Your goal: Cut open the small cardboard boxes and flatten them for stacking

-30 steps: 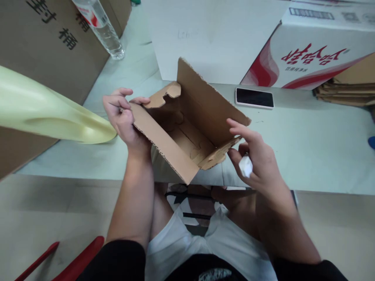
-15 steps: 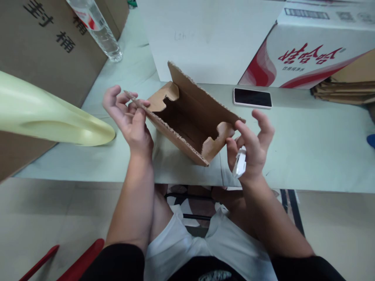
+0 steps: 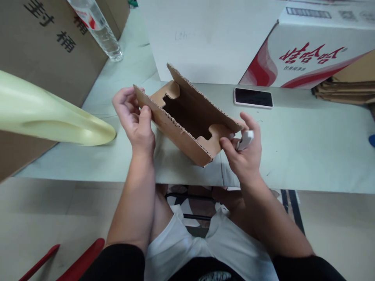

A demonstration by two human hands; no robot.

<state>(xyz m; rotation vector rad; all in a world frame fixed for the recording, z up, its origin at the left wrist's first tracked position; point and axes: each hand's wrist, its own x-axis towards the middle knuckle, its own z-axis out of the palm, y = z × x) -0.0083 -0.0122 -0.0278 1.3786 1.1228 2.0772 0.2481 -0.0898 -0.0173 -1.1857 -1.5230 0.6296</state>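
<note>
A small brown cardboard box (image 3: 183,141) stands tilted on the table in front of me, its top open and its flaps raised. My left hand (image 3: 134,121) grips the left corner of the near flap, thumb on the outside and fingers behind. At the right end, my right hand (image 3: 246,154) pinches the side flap (image 3: 216,138), with its thumb on the near side. A small white handheld object (image 3: 245,140), perhaps a cutter, is tucked in that same hand. The inside of the box is dark, and its floor is hidden.
On the pale green table cover (image 3: 307,144) lies a phone (image 3: 253,97). White cartons (image 3: 205,43) stand behind the box. A water bottle (image 3: 102,35), a large brown carton (image 3: 49,58) and a yellow curved object (image 3: 58,117) are on the left. Flattened cardboard (image 3: 342,91) lies far right.
My left thumb has come down onto the near flap, which now stands more upright. My right hand has closed on the side flap, and the white object in it has turned upward.
</note>
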